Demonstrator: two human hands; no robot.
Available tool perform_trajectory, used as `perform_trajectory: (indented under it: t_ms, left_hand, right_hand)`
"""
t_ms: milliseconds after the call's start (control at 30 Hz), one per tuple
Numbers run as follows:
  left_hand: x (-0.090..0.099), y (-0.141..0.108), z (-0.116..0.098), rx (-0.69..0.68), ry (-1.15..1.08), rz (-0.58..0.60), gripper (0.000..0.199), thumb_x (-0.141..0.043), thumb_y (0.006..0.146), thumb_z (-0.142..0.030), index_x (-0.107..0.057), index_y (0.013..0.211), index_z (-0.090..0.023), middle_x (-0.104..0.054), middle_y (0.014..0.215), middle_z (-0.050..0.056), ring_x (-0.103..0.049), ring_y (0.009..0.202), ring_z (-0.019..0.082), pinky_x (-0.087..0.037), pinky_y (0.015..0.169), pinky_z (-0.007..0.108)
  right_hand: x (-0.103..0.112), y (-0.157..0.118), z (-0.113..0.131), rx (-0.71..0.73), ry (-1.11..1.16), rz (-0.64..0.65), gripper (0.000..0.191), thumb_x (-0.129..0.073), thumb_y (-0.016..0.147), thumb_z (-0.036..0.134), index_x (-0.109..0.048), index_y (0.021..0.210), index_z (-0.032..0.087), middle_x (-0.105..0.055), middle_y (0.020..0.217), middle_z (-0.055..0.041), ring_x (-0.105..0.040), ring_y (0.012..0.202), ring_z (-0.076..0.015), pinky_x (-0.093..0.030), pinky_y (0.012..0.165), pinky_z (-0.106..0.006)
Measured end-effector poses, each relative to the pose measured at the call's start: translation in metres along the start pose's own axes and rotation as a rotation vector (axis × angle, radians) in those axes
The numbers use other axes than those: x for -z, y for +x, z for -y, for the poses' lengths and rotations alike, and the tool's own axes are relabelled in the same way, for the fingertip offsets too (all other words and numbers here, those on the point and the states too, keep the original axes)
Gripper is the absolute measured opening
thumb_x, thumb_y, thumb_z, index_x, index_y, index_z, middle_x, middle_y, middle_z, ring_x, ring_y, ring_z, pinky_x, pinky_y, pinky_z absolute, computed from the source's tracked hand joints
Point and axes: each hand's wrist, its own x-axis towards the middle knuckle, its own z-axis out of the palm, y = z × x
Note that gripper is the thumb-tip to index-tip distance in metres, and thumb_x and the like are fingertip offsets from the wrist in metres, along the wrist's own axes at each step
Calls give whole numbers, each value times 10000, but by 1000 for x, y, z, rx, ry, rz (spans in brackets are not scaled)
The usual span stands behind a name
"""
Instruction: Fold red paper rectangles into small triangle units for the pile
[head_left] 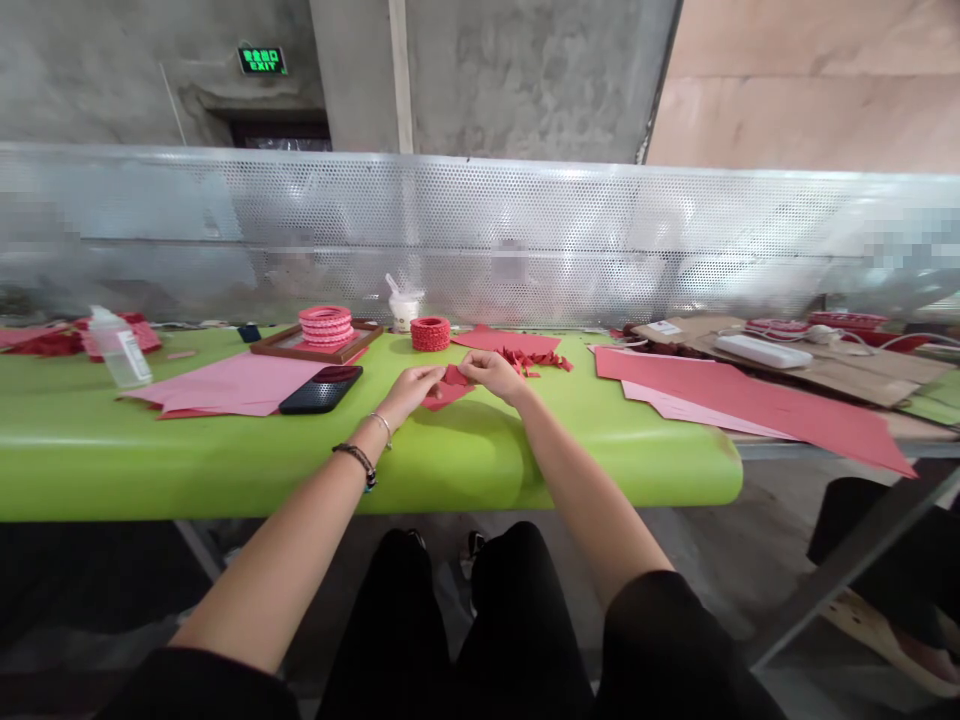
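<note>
Black trousers (480, 630) nearest, knees under the rounded front edge of a green bench (225, 470). Far left on it, a clear bottle (120, 347) with an unreadable label, standing close to red scraps at the back edge. Next, pink paper sheets (232, 385) lying flat, a black phone (321, 389) resting on their right corner. Behind, a wooden tray (315, 345) carrying a stack of pink rings (326, 325). At centre, left hand (409, 388), bracelets on the wrist, fingers pinched shut on a small red paper piece (452, 385); right hand (491, 372) pinched on the same piece from the other side, paper just above the bench. Bare green surface between the hands and the front edge. Behind, a white cup (404, 310) and a red ring (430, 333). Further right, red paper strips (536, 358), then large red and pink sheets (750, 400) overhanging the bench's right end. Above left, on the wall, a green sign (262, 61) reading "EXIT".
</note>
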Motion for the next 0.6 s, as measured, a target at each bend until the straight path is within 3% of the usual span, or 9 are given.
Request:
perform_trajectory:
  t_ms: [167,400,600]
  left_hand:
    - [-1,-1,-2,-9,48,27,230,-453,834,-303,-542,921,-110,-578,848,37,-563,702,125,-481,625,298]
    - [-1,-7,-6,-74,144,51,194,-485,819,-277,-557,783,-101,-550,669,-15,-522,559,85,-452,532,237]
    - [0,-6,-4,-103,185,16,213,-475,824,-286,-554,754,-101,-515,601,-34,-486,495,68,-428,484,214]
  right_hand:
    - [-1,0,0,29,-93,-75,160,-505,716,199,-463,573,139,-436,519,56,-370,462,-45,-299,486,-200]
    - [-2,3,-3,57,-110,-103,175,-531,705,183,-454,554,141,-430,502,60,-371,460,-46,-290,469,-186]
    - [-2,4,-4,14,-28,-116,62,-539,733,176,-544,786,144,-522,538,47,-477,479,-59,-380,479,-174]
